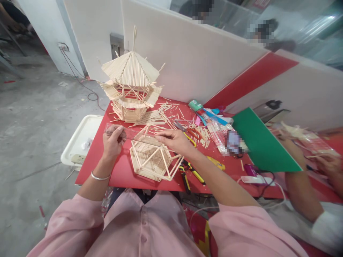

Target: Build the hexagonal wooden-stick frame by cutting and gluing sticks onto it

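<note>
In the head view, gripping with the left hand point(114, 137), left of centre in the frame, one end of a clear, straight-edged plastic strip point(139, 138), probably a ruler, with fingers curled closed around it. Wearing a silver bangle point(100, 176) on that wrist. Reaching in from the lower right with the right hand point(173, 139), with fingers held together and tips at the strip's other end; impossible to tell whether pinching it or only pressing on it. Just below the strip, near the middle of the frame, a hexagonal open framework of pale wooden sticks point(152, 155), with a slatted floor and a raised outline of bars; unclear whether touching the strip. Underneath, a bright red tabletop point(120, 167). In the upper left-centre, a tiered, pointed-roof pagoda model of pale sticks point(134, 73), standing upright, with loose wooden sticks point(155, 117) scattered to its right. Below and right of centre, near the framework, black-and-yellow-handled pliers point(184, 178). Farther right, clear plastic packets point(217, 134) beside a flat green board point(264, 139). At the right edge, partly blurred, another person's hand point(325, 162). At the left, beside the table, a white plastic stool point(80, 139).
</note>
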A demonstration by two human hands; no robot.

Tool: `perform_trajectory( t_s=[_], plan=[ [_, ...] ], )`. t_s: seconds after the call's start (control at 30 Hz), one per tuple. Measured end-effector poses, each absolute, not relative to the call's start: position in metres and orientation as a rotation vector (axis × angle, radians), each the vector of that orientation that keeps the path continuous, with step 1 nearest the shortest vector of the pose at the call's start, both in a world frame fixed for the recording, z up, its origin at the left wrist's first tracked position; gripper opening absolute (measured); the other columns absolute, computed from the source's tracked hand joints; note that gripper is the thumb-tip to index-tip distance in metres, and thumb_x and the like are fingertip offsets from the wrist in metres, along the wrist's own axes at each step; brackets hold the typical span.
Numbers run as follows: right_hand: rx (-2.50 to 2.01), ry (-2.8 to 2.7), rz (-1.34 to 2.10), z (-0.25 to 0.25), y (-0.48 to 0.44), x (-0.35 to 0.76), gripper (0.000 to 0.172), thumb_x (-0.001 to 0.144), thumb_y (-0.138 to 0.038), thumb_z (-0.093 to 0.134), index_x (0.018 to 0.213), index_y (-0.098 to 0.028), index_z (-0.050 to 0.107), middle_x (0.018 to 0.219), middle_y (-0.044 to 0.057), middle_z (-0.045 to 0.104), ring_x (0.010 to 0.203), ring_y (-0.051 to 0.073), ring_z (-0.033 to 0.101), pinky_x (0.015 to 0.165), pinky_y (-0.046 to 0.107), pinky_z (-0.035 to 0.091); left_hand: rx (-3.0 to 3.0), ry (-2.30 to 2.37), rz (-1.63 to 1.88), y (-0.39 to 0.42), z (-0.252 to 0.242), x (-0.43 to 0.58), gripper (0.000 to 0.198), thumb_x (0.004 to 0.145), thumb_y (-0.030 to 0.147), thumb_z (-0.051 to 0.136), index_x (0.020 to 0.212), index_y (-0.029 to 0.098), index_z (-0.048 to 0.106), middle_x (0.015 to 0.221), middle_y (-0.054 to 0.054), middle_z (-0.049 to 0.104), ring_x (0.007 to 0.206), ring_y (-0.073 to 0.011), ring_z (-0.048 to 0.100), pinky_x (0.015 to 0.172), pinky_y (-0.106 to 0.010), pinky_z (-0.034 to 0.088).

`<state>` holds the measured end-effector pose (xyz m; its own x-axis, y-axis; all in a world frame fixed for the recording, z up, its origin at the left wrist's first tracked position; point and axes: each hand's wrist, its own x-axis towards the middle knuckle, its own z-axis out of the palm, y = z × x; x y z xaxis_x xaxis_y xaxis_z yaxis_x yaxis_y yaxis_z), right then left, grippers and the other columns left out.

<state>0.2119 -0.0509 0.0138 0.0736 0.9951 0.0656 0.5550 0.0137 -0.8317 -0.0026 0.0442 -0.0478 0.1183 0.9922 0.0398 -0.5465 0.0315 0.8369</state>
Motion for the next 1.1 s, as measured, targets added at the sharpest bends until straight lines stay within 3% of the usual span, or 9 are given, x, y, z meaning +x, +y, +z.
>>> perform_trajectory(
  t_s=[0.13, 0.3, 0.7, 0.97, 1.1],
  plan=[
    [-1.687, -1.567, 0.494, 0.028, -0.066, 0.21, 0.023, 0.085, -0.037, 0.063, 0.096, -0.021, 0.074, 0.09, 0.003, 0.074, 0.073, 0.013, 0.063, 0.064, 0.026, 0.047, 0.848, 0.681, 1.351, 0.044, -0.049, -0.003, 0.017, 0.07, 0.029, 0.072, 0.065, 0.016, 0.062, 0.044, 0.005, 0.052, 0.036, -0.0062, 0.044, 0.034, -0.017, 0.029],
    [-1.83, -1.732, 0.323, 0.04, -0.101, 0.204, 0.027, 0.085, -0.037, 0.062, 0.065, -0.02, 0.069, 0.063, 0.0, 0.066, 0.054, 0.01, 0.053, 0.054, 0.025, 0.039, 0.859, 0.686, 1.363, 0.043, -0.049, -0.003, 0.017, 0.07, 0.028, 0.072, 0.064, 0.017, 0.061, 0.045, 0.005, 0.053, 0.036, -0.006, 0.044, 0.033, -0.017, 0.028],
    [-2.008, -1.873, 0.217, 0.023, -0.119, 0.186, 0.021, 0.083, -0.031, 0.06, 0.069, -0.024, 0.074, 0.073, 0.0, 0.075, 0.06, 0.013, 0.063, 0.058, 0.024, 0.039, 0.845, 0.708, 1.357, 0.044, -0.048, -0.002, 0.016, 0.069, 0.028, 0.072, 0.063, 0.017, 0.063, 0.042, 0.004, 0.051, 0.035, -0.0065, 0.043, 0.033, -0.018, 0.026],
    [-1.982, -1.877, 0.164, 0.016, -0.12, 0.185, 0.022, 0.085, -0.03, 0.057, 0.071, -0.023, 0.073, 0.071, 0.0, 0.073, 0.06, 0.012, 0.06, 0.06, 0.024, 0.039, 0.845, 0.692, 1.369, 0.043, -0.048, -0.003, 0.016, 0.07, 0.027, 0.072, 0.064, 0.017, 0.062, 0.043, 0.004, 0.052, 0.036, -0.0067, 0.044, 0.033, -0.017, 0.027],
    [-1.989, -1.893, 0.195, 0.022, -0.12, 0.185, 0.031, 0.089, -0.032, 0.053, 0.064, -0.021, 0.069, 0.067, 0.001, 0.07, 0.058, 0.012, 0.058, 0.058, 0.025, 0.037, 0.856, 0.694, 1.366, 0.042, -0.047, -0.003, 0.016, 0.071, 0.028, 0.072, 0.063, 0.017, 0.063, 0.043, 0.004, 0.052, 0.035, -0.0067, 0.043, 0.033, -0.017, 0.027]
  ],
)
